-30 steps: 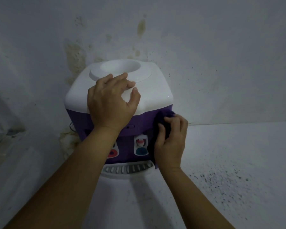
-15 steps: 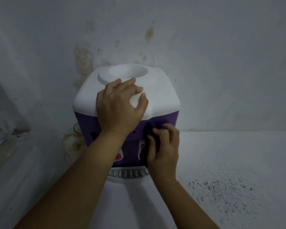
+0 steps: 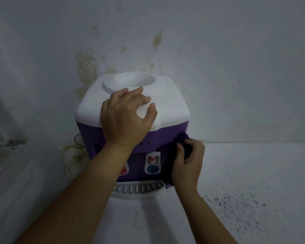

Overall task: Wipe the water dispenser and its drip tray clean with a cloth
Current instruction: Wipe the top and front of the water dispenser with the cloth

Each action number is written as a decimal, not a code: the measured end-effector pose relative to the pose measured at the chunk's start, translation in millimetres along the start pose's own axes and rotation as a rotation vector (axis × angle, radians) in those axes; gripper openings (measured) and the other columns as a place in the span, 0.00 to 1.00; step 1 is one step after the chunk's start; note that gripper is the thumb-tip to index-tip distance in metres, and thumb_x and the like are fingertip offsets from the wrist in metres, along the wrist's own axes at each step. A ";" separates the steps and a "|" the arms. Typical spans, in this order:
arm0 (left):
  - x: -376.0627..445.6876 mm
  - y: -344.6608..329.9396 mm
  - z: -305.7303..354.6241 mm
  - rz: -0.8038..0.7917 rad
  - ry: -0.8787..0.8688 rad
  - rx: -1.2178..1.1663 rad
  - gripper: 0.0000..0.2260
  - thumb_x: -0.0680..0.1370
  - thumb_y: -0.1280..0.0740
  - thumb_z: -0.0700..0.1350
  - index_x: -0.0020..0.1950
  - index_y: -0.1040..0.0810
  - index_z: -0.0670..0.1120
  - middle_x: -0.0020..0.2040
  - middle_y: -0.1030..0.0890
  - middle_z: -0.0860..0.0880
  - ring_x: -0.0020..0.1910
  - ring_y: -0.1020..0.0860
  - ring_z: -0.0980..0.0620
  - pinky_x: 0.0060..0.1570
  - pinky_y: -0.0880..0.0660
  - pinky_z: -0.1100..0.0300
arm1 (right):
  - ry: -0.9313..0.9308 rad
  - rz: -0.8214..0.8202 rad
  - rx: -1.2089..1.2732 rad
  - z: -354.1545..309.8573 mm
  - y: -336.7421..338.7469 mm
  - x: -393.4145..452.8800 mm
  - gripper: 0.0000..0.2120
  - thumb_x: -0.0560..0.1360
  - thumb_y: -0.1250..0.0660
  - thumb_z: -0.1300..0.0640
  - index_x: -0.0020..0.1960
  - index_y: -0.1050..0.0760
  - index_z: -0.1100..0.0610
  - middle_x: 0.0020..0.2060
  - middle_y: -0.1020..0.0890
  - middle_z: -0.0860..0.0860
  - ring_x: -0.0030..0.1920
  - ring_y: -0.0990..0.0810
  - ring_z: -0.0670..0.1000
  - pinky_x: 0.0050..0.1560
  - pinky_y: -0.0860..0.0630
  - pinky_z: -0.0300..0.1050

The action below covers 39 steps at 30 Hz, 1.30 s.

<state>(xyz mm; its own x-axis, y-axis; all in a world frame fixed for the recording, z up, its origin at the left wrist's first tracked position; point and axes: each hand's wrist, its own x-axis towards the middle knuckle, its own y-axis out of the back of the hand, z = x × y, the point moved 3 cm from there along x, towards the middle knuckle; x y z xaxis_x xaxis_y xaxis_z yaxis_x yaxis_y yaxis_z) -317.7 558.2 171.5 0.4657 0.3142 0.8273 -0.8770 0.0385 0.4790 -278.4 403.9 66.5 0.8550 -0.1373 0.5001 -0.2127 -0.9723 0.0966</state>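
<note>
No brand or readable writing anywhere on the water dispenser point(image 3: 167, 110), just plain plastic. Sits dead centre of the frame on a pale bench point(image 3: 253, 173), backed right up against the wall point(image 3: 236, 59). Boxy with rounded corners: glossy white top with a round sunken bottle well point(image 3: 135, 80), purple body below.

Left hand point(image 3: 125, 117) planted on the white top, palm down near the front edge, fingers loosely bent with tips on the rim of the well, holding nothing. Forearm crosses the purple front and hides most of the red tap point(image 3: 124, 170) at lower centre. Blue tap point(image 3: 152, 169) next to it fully visible, in a white housing.

Right hand point(image 3: 189, 164) at the dispenser's right front corner, fingers and thumb curled around a bunched dark purple cloth point(image 3: 184, 140) pressed against the purple side. Cloth nearly the same colour as the body, so edges hard to make out.

Drip tray point(image 3: 139, 189) pokes out at the bottom front, pale grey with a curved row of slots.

Wall blotchy with yellow-brown stains up top and left of centre. Dark speckles scattered over the bench at lower right. Thin dark cord point(image 3: 77, 140) loops out left of the dispenser.
</note>
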 end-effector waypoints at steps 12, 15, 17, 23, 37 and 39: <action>0.8 1.2 0.0 0.005 0.001 0.011 0.13 0.74 0.37 0.56 0.50 0.17 0.53 0.59 0.19 0.54 0.61 0.24 0.49 0.55 0.29 0.54 | -0.416 -0.029 0.082 41.2 -7.0 -12.0 0.08 0.80 0.41 0.57 0.46 0.34 0.44 0.49 0.23 0.48 0.50 0.23 0.49 0.45 0.26 0.39; 0.9 0.8 2.9 0.016 0.003 0.010 0.12 0.74 0.36 0.55 0.49 0.16 0.53 0.58 0.18 0.55 0.60 0.23 0.49 0.53 0.29 0.55 | -0.271 -0.005 0.134 23.8 -3.7 9.3 0.05 0.81 0.42 0.58 0.51 0.33 0.48 0.49 0.23 0.48 0.49 0.23 0.46 0.47 0.25 0.37; 0.5 1.5 3.4 0.032 -0.002 0.012 0.11 0.74 0.36 0.54 0.49 0.16 0.53 0.57 0.18 0.55 0.60 0.23 0.49 0.53 0.29 0.55 | -0.242 -0.013 0.131 27.6 -6.1 6.6 0.08 0.81 0.44 0.58 0.49 0.34 0.44 0.50 0.24 0.49 0.48 0.24 0.46 0.47 0.24 0.38; -0.9 -0.6 2.0 0.078 -0.062 -0.002 0.10 0.75 0.35 0.52 0.48 0.16 0.50 0.55 0.17 0.53 0.57 0.21 0.48 0.51 0.25 0.55 | -0.625 -0.132 -0.065 85.1 -9.4 -32.5 0.03 0.81 0.45 0.58 0.50 0.36 0.51 0.51 0.24 0.54 0.46 0.23 0.51 0.48 0.22 0.51; -8.2 21.2 -2.0 0.164 -0.008 -0.365 0.09 0.75 0.33 0.46 0.41 0.17 0.43 0.42 0.17 0.53 0.45 0.20 0.50 0.45 0.23 0.55 | -0.484 -0.406 -0.072 61.7 17.8 -56.4 0.05 0.77 0.36 0.58 0.44 0.31 0.53 0.41 0.21 0.50 0.42 0.22 0.49 0.37 0.28 0.40; -30.6 37.5 -4.8 0.204 0.135 -0.531 0.08 0.76 0.34 0.47 0.42 0.21 0.44 0.42 0.20 0.53 0.45 0.22 0.46 0.47 0.23 0.52 | -0.377 -0.462 0.038 28.3 17.2 -68.4 0.07 0.74 0.31 0.60 0.42 0.29 0.53 0.36 0.21 0.46 0.38 0.22 0.43 0.36 0.27 0.34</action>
<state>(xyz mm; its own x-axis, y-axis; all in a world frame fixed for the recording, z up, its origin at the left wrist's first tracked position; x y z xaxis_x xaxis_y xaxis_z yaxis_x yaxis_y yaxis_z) -365.4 554.6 162.7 0.2928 0.4819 0.8259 -0.9028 0.4238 0.0729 -327.2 391.2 9.6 0.9655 0.2501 0.0728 0.2319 -0.9526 0.1971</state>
